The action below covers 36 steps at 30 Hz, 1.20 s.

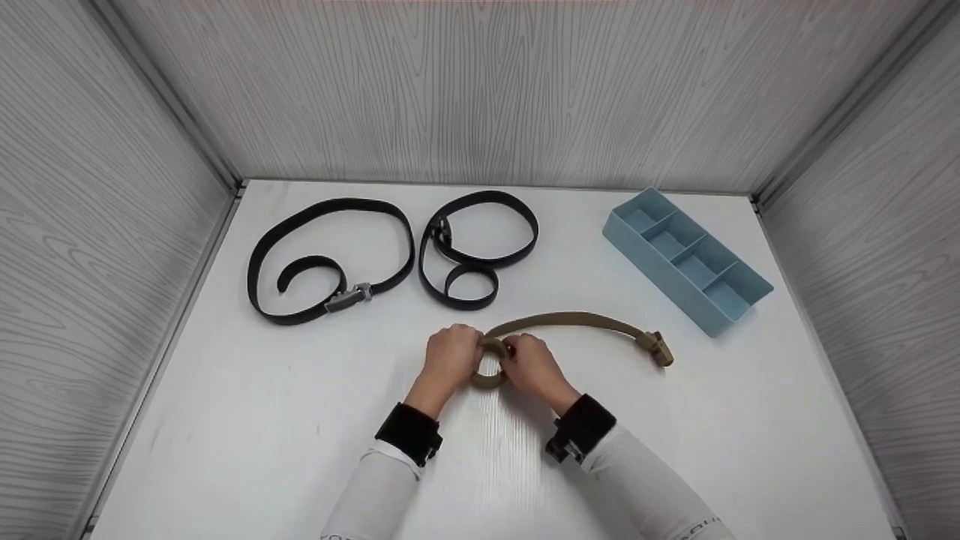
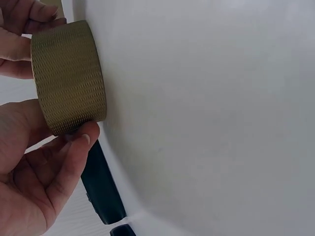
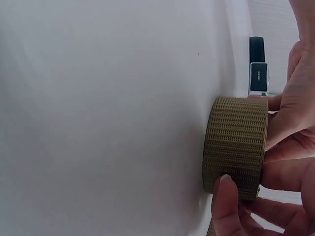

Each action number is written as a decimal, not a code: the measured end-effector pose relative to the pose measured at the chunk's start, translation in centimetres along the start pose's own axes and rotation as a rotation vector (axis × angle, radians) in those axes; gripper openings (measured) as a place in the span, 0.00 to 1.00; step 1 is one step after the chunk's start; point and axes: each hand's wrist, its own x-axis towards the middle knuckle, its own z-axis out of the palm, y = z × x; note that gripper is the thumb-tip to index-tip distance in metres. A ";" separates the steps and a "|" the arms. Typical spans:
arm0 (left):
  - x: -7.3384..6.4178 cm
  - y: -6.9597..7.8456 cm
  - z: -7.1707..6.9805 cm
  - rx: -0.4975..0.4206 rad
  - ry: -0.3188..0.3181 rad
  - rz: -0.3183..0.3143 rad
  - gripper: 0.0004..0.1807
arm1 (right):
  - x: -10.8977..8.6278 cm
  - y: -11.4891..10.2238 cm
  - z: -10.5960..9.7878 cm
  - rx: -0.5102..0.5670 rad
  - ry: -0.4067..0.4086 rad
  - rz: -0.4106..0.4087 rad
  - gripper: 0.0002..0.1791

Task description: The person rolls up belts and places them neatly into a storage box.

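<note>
An olive-brown webbing belt (image 1: 574, 319) lies on the white table, one end wound into a ring (image 1: 489, 382) standing between my hands. From the ring its strap curves right to a matching buckle (image 1: 660, 349). My left hand (image 1: 452, 354) pinches the ring's left side, the thumb and fingers bent around the band. On the opposite side my right hand (image 1: 532, 366) grips it too, a thumb (image 3: 226, 196) pressing the outer face in the right wrist view. Ribbed weave on the coil (image 2: 69, 78) shows in the left wrist view. Some fingertips are hidden behind the band.
Behind my hands lie two black belts: one with a silver buckle (image 1: 349, 297) at the left, another looped belt (image 1: 480, 262) in the middle. A blue tray (image 1: 660, 271) with several compartments sits at the back right. Grey wood-grain walls (image 1: 495, 90) enclose the table.
</note>
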 end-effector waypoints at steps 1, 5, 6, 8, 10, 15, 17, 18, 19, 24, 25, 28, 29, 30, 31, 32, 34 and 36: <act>0.0 0.0 0.1 0.001 -0.005 0.006 0.07 | 0.0 0.0 0.0 -0.002 -0.008 -0.015 0.07; -0.2 0.1 0.3 0.005 -0.012 0.015 0.07 | 0.0 0.1 -0.1 0.038 -0.026 -0.023 0.10; -0.2 0.1 0.4 0.002 -0.010 0.010 0.07 | -0.1 0.1 -0.2 0.054 -0.026 -0.006 0.10; -0.3 0.2 0.4 -0.006 -0.004 -0.003 0.07 | -0.2 0.1 -0.3 0.071 -0.018 0.040 0.08; -0.3 0.3 0.4 -0.020 0.001 -0.016 0.07 | -0.3 0.0 -0.4 0.072 -0.012 0.073 0.07; -0.2 0.2 0.2 -0.051 -0.007 -0.017 0.08 | -0.2 -0.1 -0.5 0.018 -0.001 0.057 0.06; -0.1 0.1 0.1 -0.058 -0.023 -0.006 0.09 | -0.2 0.0 -0.6 0.004 -0.003 0.032 0.08; 0.0 0.1 0.1 -0.060 -0.032 -0.001 0.09 | -0.1 0.0 -0.6 0.003 -0.006 0.024 0.09; 0.0 0.0 0.1 -0.059 -0.039 0.003 0.10 | -0.1 0.1 -0.6 0.008 -0.011 0.016 0.10; 0.2 0.2 0.1 -0.043 -0.056 0.005 0.09 | 0.0 0.3 -0.6 0.034 -0.027 0.027 0.10; 0.2 0.2 0.1 -0.036 -0.053 0.001 0.08 | -0.1 0.3 -0.6 0.039 -0.031 0.042 0.10; 0.1 0.3 0.1 -0.031 -0.050 -0.026 0.08 | -0.3 0.1 -0.8 0.036 -0.042 0.067 0.07; 0.1 0.3 0.2 -0.032 -0.051 -0.036 0.07 | -0.4 0.0 -0.9 0.032 -0.049 0.068 0.06; 0.1 0.2 0.2 -0.035 -0.055 -0.039 0.07 | -0.4 0.0 -0.9 0.028 -0.055 0.071 0.05; 0.1 0.1 0.2 -0.040 -0.060 -0.040 0.07 | -0.4 0.0 -0.9 0.016 -0.055 0.063 0.05; 0.2 0.0 0.2 -0.047 -0.069 -0.039 0.08 | -0.4 0.0 -0.9 0.005 -0.053 0.053 0.05; 0.2 -0.2 0.1 -0.068 -0.080 -0.002 0.09 | -0.3 0.0 -0.9 -0.025 -0.041 0.049 0.05; 0.1 -0.3 0.0 -0.080 -0.080 0.033 0.10 | -0.2 0.0 -0.9 -0.043 -0.033 0.022 0.07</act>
